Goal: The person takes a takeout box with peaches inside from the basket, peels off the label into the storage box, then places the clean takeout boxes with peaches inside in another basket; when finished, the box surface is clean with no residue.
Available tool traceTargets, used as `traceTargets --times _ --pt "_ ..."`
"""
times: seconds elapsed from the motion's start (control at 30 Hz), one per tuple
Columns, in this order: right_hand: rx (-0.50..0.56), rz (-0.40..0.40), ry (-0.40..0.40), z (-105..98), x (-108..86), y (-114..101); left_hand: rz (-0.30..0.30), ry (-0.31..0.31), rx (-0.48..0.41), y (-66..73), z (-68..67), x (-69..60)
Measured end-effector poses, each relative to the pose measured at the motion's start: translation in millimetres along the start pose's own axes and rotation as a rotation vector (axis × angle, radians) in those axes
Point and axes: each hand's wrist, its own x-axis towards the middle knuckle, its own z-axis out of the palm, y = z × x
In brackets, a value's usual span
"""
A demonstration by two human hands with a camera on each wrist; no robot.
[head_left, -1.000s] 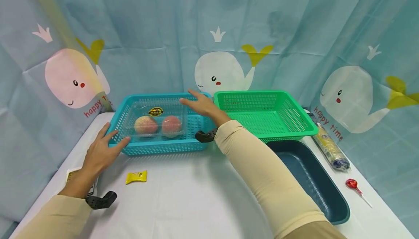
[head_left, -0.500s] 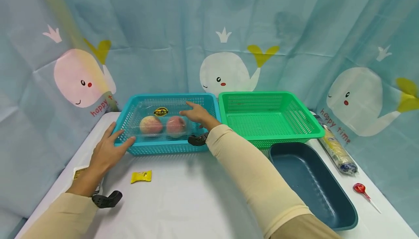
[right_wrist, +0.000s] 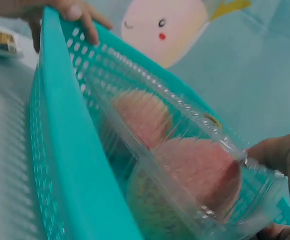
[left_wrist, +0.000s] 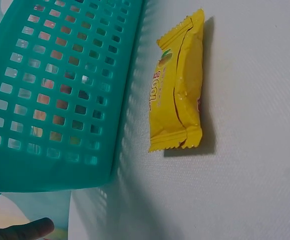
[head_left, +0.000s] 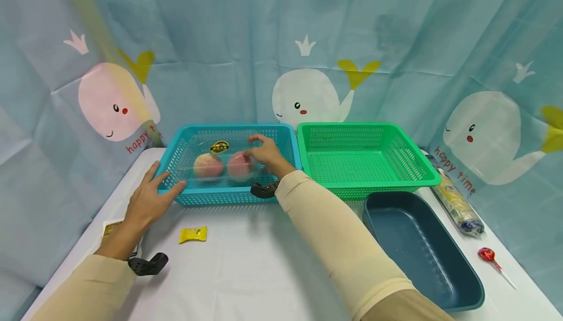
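Observation:
A clear plastic clamshell box (head_left: 193,142) with a round black-and-yellow sticker sits inside the blue perforated basket (head_left: 220,197). Through its plastic show two peaches (head_left: 208,165), pinkish and pale. My right hand (head_left: 269,156) is at the box's right end; in the right wrist view its thumb and fingers (right_wrist: 272,152) reach round that end from both sides, gripping it. My left hand (head_left: 151,198) lies at the basket's left front corner, fingers spread and fairly straight over the rim. Nearer me lies a small yellow wrapped candy (head_left: 193,234), also large in the left wrist view.
A green perforated basket (head_left: 374,184) adjoins the blue one on the right. In front of it is a dark blue tray (head_left: 472,274). Along the right edge lie a long clear-wrapped packet (head_left: 455,199) and a red lollipop (head_left: 487,254). A packet (head_left: 110,228) lies partly under my left forearm.
My right hand has come down and leftward from above the blue basket's right part to the clear box's end. My left hand keeps its place at the corner. The view has shifted slightly.

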Motion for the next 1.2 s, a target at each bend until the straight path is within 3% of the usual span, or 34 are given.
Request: traceTargets --times 0.13,0.27,0.6,0.93,1.2 --pt "0.101 -0.045 -0.007 -2.7 -3.6 -3.0 -0.003 -0.003 0.001 0.3 -0.3 0.4" --pt "0.191 -0.031 0.0 -7.0 -9.6 -3.5 -0.002 -0.007 -0.004 0.9 -0.3 0.7" --pt "0.286 -0.071 0.004 -32.9 -29.7 -8.8 0.001 -0.003 -0.008 0.1 -0.8 0.9" --pt "0.431 -0.044 -0.035 -65.6 -61.8 -31.3 -0.001 -0.012 -0.014 -1.1 -1.0 2.0" --pt "0.505 -0.055 -0.038 -92.1 -89.5 -35.1 0.001 -0.01 -0.021 -0.8 -0.5 1.1"
